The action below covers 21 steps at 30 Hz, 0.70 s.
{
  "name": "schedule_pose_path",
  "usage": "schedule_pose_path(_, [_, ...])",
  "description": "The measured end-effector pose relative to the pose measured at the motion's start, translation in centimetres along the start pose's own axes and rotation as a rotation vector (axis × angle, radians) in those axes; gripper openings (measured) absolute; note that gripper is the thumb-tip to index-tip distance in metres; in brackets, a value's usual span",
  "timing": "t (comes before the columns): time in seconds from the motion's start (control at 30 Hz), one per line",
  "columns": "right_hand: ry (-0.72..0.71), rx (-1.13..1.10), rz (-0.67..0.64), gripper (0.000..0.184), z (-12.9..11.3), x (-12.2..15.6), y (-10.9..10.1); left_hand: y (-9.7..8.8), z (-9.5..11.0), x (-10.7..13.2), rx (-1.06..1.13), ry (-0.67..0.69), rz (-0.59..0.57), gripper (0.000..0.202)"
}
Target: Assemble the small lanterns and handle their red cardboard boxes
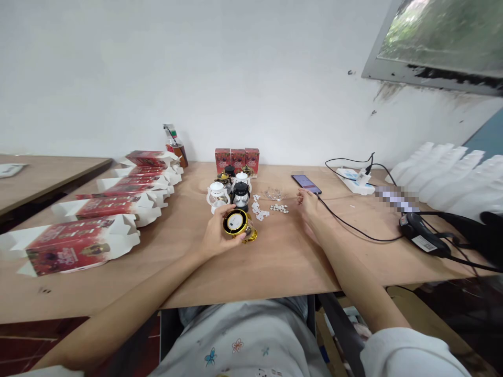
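My left hand (217,233) is closed around a small gold lantern (239,225), tipped so its round base faces me, low over the wooden table (275,262). My right hand (307,203) rests on the table with its fingers reaching toward a scatter of small button cells (279,208) and white tabs (259,211); whether it pinches anything is hidden. Behind the held lantern stand several small lanterns, white (217,195), black (241,195) and gold (225,178).
Open red-and-white cartons (78,243) lie in a row along the left. Three red boxes (237,157) stand at the wall. A phone (306,183), a power strip (356,179), black cables and a black device (422,238) sit right. White trays (444,173) are stacked far right.
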State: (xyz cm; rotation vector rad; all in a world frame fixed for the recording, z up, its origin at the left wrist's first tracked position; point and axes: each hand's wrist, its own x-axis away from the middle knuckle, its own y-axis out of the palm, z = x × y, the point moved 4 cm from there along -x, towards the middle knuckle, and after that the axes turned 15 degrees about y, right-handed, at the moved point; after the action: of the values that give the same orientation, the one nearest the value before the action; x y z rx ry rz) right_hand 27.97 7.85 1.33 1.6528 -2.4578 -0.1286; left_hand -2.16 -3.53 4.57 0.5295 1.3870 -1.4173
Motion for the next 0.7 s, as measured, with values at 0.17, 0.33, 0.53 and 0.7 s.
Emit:
schedule_pose_path(0.17, [-0.441,0.379,0.122,0.019,-1.1,0.4,-0.6,-0.3,0.2,-0.1,-0.072,0.02,0.048,0.06])
schedule_pose_path(0.33, [-0.684,0.898,0.051,0.03,0.3,0.0,0.8,-0.4,0.4,-0.4,-0.127,0.044,0.035,0.055])
schedule_pose_path(0.53, [-0.669,1.042,-0.05,0.03,1.5,-1.3,3.1,-0.4,0.4,-0.6,-0.12,0.034,0.05,0.053])
schedule_pose_path(0.7, [-0.656,0.964,-0.058,0.029,1.3,-1.5,3.2,-0.3,0.4,-0.5,-0.115,0.066,0.058,0.055])
